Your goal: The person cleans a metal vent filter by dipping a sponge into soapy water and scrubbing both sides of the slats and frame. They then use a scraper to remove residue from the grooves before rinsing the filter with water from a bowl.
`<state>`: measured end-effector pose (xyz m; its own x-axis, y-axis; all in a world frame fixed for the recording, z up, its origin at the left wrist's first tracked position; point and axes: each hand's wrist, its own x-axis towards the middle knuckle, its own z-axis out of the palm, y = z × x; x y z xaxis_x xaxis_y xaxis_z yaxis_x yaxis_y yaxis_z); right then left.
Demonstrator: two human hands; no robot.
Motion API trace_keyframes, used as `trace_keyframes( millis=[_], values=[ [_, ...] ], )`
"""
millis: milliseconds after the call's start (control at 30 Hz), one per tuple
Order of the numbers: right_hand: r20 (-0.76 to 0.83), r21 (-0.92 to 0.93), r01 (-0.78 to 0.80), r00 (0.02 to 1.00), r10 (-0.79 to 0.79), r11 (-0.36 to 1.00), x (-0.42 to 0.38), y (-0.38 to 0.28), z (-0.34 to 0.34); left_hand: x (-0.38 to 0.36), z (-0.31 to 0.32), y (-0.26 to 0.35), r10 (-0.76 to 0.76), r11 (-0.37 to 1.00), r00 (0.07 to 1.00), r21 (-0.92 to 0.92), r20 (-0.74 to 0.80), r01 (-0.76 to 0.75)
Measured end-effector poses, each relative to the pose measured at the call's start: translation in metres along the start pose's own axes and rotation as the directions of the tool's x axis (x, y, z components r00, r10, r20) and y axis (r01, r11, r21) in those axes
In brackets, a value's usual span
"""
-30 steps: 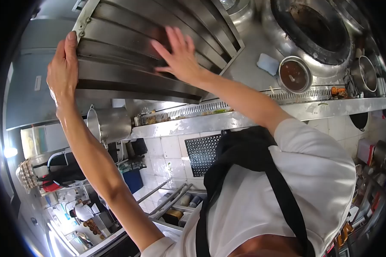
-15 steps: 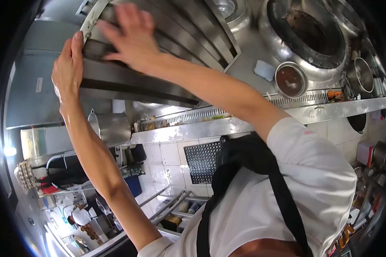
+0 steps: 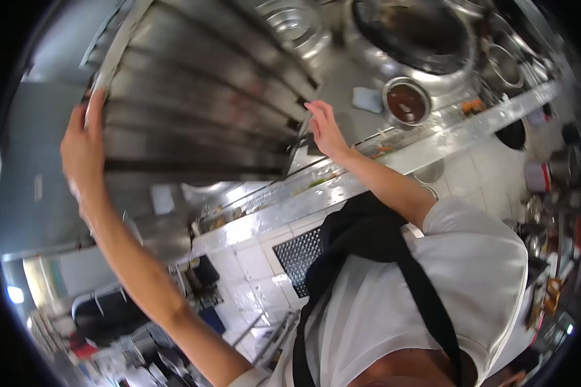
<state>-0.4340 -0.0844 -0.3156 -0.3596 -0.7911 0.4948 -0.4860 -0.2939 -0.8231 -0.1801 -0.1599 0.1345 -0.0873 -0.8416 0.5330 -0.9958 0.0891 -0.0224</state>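
A large ribbed metal baffle filter panel (image 3: 200,97) spans the upper left, tilted above the stove counter and blurred by motion. My left hand (image 3: 84,151) is wrapped round the panel's left edge frame, its thumb on the near face. At the opposite edge, my right hand (image 3: 327,132) has its bent fingertips on the rim of the panel. The far sides of both grips are hidden behind the metal.
Right of the panel are a pale sponge (image 3: 367,99), a metal bowl of brown liquid (image 3: 405,103) and a large wok (image 3: 413,32). The wet counter edge (image 3: 342,195) runs in front of me. A pot (image 3: 168,238) and a black floor mat (image 3: 298,258) are lower down.
My right hand has moved from the panel's upper left face across to its right edge. The panel has turned and faces me more fully; the camera view has shifted too.
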Motion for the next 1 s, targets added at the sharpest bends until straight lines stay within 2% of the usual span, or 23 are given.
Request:
trace_keyframes(
  millis=[33, 67, 167, 200, 233, 267, 333, 367, 400, 433, 500, 533, 567, 633, 667, 767, 800, 833, 867, 900, 933, 967, 1000],
  values=[
    [-0.016, -0.030, -0.027, 1.000, 0.026, 0.999, 0.003, 0.011, -0.021, -0.002, -0.002, -0.008, -0.013, 0.998, 0.998, -0.065, 0.069, 0.018],
    [-0.040, -0.066, -0.038, 0.999, 0.036, 0.997, 0.011, 0.023, -0.038, -0.007, -0.001, -0.015, -0.010, 0.997, 0.998, -0.071, 0.065, 0.015],
    [-0.066, 0.010, -0.204, 0.977, 0.204, 0.979, 0.084, 0.054, -0.049, -0.027, -0.004, -0.041, -0.041, 0.998, 0.998, -0.045, 0.050, 0.043],
    [-0.110, 0.058, -0.193, 0.974, 0.198, 0.979, 0.120, 0.052, -0.046, -0.034, -0.009, -0.043, -0.114, 0.993, 0.992, -0.013, 0.045, 0.114],
    [-0.082, 0.002, -0.176, 0.981, 0.175, 0.984, 0.158, 0.059, -0.038, -0.039, -0.010, -0.043, -0.191, 0.981, 0.981, 0.024, 0.042, 0.190],
    [-0.045, -0.051, -0.157, 0.987, 0.155, 0.986, 0.197, 0.074, -0.027, -0.039, -0.008, -0.048, -0.204, 0.979, 0.978, 0.038, 0.042, 0.203],
    [-0.291, -0.315, 0.015, 0.950, -0.112, 0.949, 0.271, 0.141, 0.023, -0.042, -0.003, -0.056, -0.247, 0.969, 0.968, 0.002, -0.036, 0.247],
    [-0.259, -0.297, -0.033, 0.965, -0.047, 0.954, 0.305, 0.159, 0.028, -0.039, -0.002, -0.052, -0.288, 0.956, 0.957, 0.047, -0.037, 0.290],
    [0.229, -0.742, 0.101, 0.967, 0.109, 0.663, 0.341, 0.166, 0.017, -0.032, 0.000, -0.043, -0.197, 0.980, 0.979, -0.015, -0.053, 0.197],
    [0.344, -0.754, 0.186, 0.929, 0.137, 0.629, 0.364, 0.182, 0.024, -0.026, 0.002, -0.036, -0.109, 0.993, 0.991, -0.061, -0.076, 0.105],
    [0.359, -0.679, 0.133, 0.918, 0.169, 0.722, 0.409, 0.213, 0.027, -0.022, 0.000, -0.035, -0.159, 0.985, 0.987, 0.057, -0.037, 0.161],
    [0.359, -0.600, 0.083, 0.917, 0.175, 0.796, 0.429, 0.223, 0.028, -0.020, 0.002, -0.032, -0.152, 0.987, 0.987, 0.041, -0.054, 0.154],
    [0.203, -0.487, 0.402, 0.916, -0.346, 0.775, 0.456, 0.285, 0.044, -0.021, 0.002, -0.029, -0.132, 0.991, 0.988, 0.013, -0.076, 0.134],
    [0.145, -0.481, 0.314, 0.949, -0.279, 0.818, 0.420, 0.166, 0.018, -0.022, 0.002, -0.030, -0.075, 0.997, 0.993, 0.015, -0.087, 0.077],
    [0.157, -0.506, 0.304, 0.953, -0.260, 0.807, 0.415, 0.171, 0.019, -0.022, 0.000, -0.023, -0.152, 0.988, 0.987, 0.017, -0.046, 0.153],
    [0.179, -0.587, 0.273, 0.962, -0.206, 0.762, 0.406, 0.188, 0.020, -0.021, -0.001, -0.027, -0.148, 0.988, 0.989, -0.048, -0.018, 0.147],
    [0.178, -0.428, 0.010, 0.981, 0.074, 0.904, 0.406, 0.192, 0.019, -0.020, -0.004, -0.029, -0.235, 0.971, 0.970, -0.041, 0.053, 0.237],
    [0.230, -0.258, -0.279, 0.912, 0.339, 0.925, 0.407, 0.195, 0.016, -0.020, -0.003, -0.029, -0.237, 0.970, 0.970, -0.045, 0.042, 0.239],
    [0.228, -0.258, -0.273, 0.915, 0.333, 0.927, 0.404, 0.200, 0.011, -0.021, 0.000, -0.030, -0.203, 0.971, 0.978, -0.118, 0.052, 0.208],
    [0.249, -0.053, -0.448, 0.859, 0.446, 0.892, 0.403, 0.204, 0.006, -0.022, 0.001, -0.033, -0.166, 0.966, 0.985, -0.190, 0.055, 0.174],
    [0.298, 0.146, -0.598, 0.786, 0.542, 0.788, 0.403, 0.208, -0.003, -0.021, -0.002, -0.038, -0.145, 0.969, 0.984, -0.186, 0.103, 0.163],
    [0.294, 0.146, -0.589, 0.793, 0.534, 0.795, 0.408, 0.212, -0.016, -0.021, -0.005, -0.044, -0.148, 0.967, 0.985, -0.193, 0.094, 0.164],
    [0.428, 0.226, -0.609, 0.763, 0.484, 0.760, 0.413, 0.216, -0.032, -0.021, -0.007, -0.049, -0.137, 0.960, 0.978, -0.223, 0.157, 0.171]
  ],
)
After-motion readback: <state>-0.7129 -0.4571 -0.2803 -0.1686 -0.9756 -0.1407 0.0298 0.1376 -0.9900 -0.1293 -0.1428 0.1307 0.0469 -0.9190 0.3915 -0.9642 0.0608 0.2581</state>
